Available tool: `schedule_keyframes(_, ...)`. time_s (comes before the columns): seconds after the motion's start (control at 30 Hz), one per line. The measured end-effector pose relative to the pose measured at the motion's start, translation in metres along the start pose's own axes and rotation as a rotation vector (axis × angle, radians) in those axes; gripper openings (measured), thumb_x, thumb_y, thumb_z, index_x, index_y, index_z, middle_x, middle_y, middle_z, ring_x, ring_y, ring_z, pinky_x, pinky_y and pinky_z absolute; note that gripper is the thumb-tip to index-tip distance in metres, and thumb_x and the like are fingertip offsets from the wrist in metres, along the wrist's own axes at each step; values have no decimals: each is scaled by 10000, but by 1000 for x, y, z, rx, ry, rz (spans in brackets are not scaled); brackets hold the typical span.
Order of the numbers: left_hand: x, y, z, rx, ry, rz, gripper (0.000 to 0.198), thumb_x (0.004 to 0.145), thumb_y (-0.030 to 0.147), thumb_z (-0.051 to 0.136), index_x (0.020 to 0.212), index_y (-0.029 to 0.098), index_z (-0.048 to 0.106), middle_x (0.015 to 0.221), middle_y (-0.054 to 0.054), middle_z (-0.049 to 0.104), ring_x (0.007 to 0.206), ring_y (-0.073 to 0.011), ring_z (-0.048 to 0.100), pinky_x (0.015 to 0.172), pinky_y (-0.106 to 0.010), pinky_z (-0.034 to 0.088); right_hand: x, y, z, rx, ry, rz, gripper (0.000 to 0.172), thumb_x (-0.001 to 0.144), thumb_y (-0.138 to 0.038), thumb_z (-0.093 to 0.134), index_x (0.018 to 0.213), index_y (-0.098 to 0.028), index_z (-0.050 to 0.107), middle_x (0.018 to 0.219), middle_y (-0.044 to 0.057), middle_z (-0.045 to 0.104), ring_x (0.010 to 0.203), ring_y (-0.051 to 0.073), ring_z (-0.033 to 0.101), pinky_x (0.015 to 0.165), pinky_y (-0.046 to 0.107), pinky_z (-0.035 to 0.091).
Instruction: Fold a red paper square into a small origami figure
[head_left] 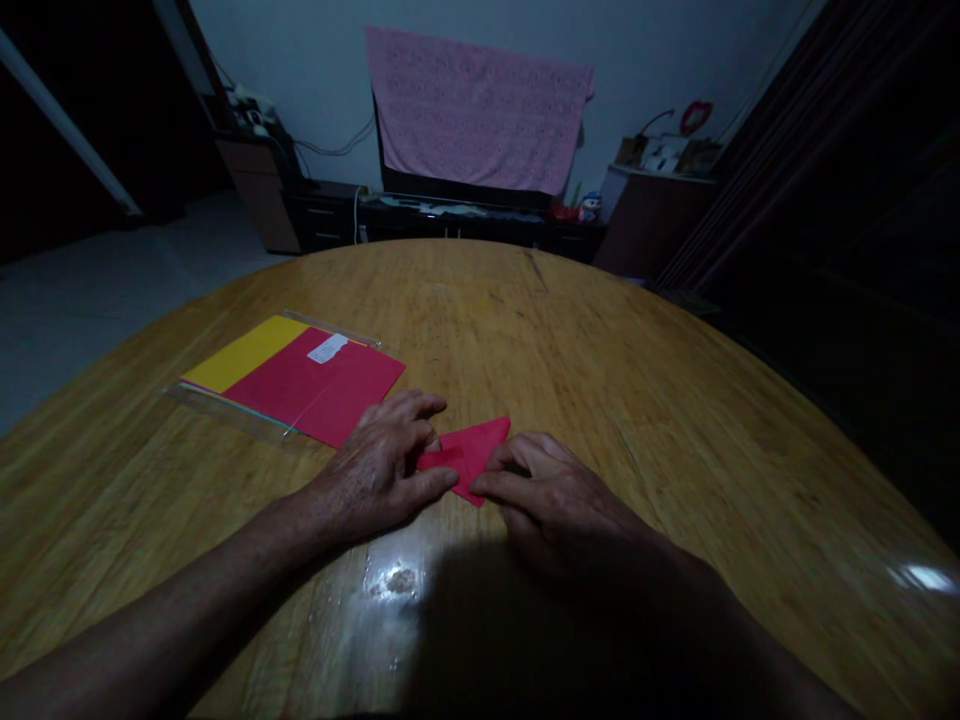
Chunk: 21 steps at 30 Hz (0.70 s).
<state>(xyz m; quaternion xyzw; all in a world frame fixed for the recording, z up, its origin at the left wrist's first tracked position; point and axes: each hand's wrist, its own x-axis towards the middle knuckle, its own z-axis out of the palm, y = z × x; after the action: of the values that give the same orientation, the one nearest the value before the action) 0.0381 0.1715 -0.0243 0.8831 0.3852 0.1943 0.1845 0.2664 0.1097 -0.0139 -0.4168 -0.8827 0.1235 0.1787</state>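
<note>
A small folded piece of red paper (474,452) lies on the round wooden table (570,360), shaped like a triangle. My left hand (386,465) rests on its left part, fingers pressed down on the paper and thumb along its lower edge. My right hand (551,495) presses the paper's right and lower corner with curled fingers. Both hands hold the paper flat against the table; part of it is hidden under my fingers.
A clear plastic sleeve with red and yellow paper sheets (296,375) lies left of my hands. Behind the table stand a TV covered by a pink cloth (476,110), a low cabinet (450,215) and a side cupboard (652,215).
</note>
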Motion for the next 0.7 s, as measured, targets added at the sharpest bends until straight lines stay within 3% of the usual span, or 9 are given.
schedule_keyframes(0.23,1,1,2,42,-52,-9,386,781,574,630,792,189,602,1413,-120,482,1356,-357,347,1061,-553,331,0,-3,-2,8,-7,10,322,836,-73,491,1073,-204,666,998,71,590,949,207,493,832,378,417)
schedule_keyframes(0.7,2,5,4,70,-59,-24,389,800,566,608,831,181,656,1431,-130,462,1358,-352,346,1064,-551,330,-2,5,0,55,80,-71,250,837,-85,504,958,-176,704,974,80,618,903,192,543,811,369,448)
